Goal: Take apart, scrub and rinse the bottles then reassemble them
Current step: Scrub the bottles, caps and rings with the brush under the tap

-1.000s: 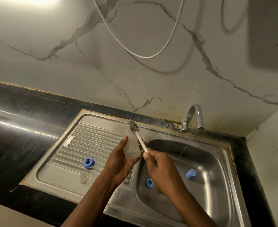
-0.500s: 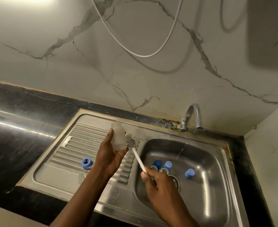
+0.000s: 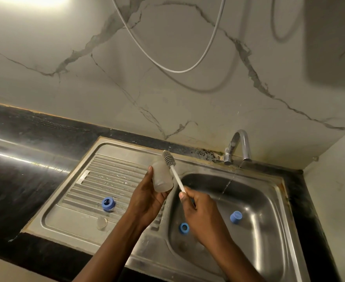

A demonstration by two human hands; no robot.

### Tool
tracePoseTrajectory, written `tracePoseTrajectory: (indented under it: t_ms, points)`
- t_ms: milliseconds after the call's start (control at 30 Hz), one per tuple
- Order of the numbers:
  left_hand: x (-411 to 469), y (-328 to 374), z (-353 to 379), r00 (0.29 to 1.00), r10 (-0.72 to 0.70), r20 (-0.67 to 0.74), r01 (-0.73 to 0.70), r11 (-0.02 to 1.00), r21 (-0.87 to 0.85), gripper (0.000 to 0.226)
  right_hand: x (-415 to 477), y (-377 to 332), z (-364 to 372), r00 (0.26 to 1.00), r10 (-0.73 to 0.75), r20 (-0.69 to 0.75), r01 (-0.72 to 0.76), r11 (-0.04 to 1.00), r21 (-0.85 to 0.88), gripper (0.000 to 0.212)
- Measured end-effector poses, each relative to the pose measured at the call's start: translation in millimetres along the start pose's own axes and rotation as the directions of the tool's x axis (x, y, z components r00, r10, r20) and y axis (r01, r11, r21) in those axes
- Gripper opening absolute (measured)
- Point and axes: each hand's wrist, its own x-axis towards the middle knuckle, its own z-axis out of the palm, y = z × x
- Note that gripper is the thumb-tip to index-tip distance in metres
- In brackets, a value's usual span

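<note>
A home kitchen, by the look of it: a stainless steel sink (image 3: 266, 197) set into a black stone counter (image 3: 25, 171); a ribbed drainboard (image 3: 114, 178) left of the sink's basin; a chrome tap (image 3: 239, 144) behind it; a marble-veined wall (image 3: 167, 102) rising beyond.

We grip a frosted bottle (image 3: 162, 178) in our left hand (image 3: 147, 198); our right hand (image 3: 200, 212) holds the brush (image 3: 172, 169) beside it, over the sink (image 3: 277, 200).

Drainboard (image 3: 114, 176) lying left of basin (image 3: 269, 202), tap (image 3: 238, 147) standing behind basin. On drainboard: ring (image 3: 108, 203) sitting, teat (image 3: 102, 222) lying just before it. In basin: second ring (image 3: 184, 228) and cap (image 3: 236, 217) lying, cap rightmost. Above divide: bottle (image 3: 162, 178) being held, brush (image 3: 174, 172) just right of it.
</note>
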Motion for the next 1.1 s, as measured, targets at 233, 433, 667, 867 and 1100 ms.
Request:
tracePoseTrajectory:
  t_ms: [233,433,667,867,1100]
  points:
    - [15,7,-10,0.989,0.003,-0.146,0.001,1.000,0.024,0.052,-18,-6,-2,0.999,0.006,0.039,-0.004,0.999,-0.052,0.029]
    - [19,8,-8,0.991,0.051,-0.128,-0.034,0.991,0.126,0.055,-35,-7,-4,0.999,-0.002,0.034,0.004,0.998,-0.062,0.036]
    - [20,22,-1,0.988,0.084,-0.128,-0.073,0.993,0.093,0.051,-51,4,-5,0.998,-0.013,0.061,0.016,0.998,-0.057,0.032]
    - [17,10,4,0.991,0.040,-0.131,-0.032,0.997,0.064,0.057,-39,-1,-6,0.999,-0.039,0.024,0.040,0.997,-0.065,0.034]
    - [9,-6,10,0.997,0.004,-0.072,-0.002,1.000,0.030,0.051,-12,-5,-4,1.000,-0.022,-0.014,0.022,0.999,-0.046,0.033]
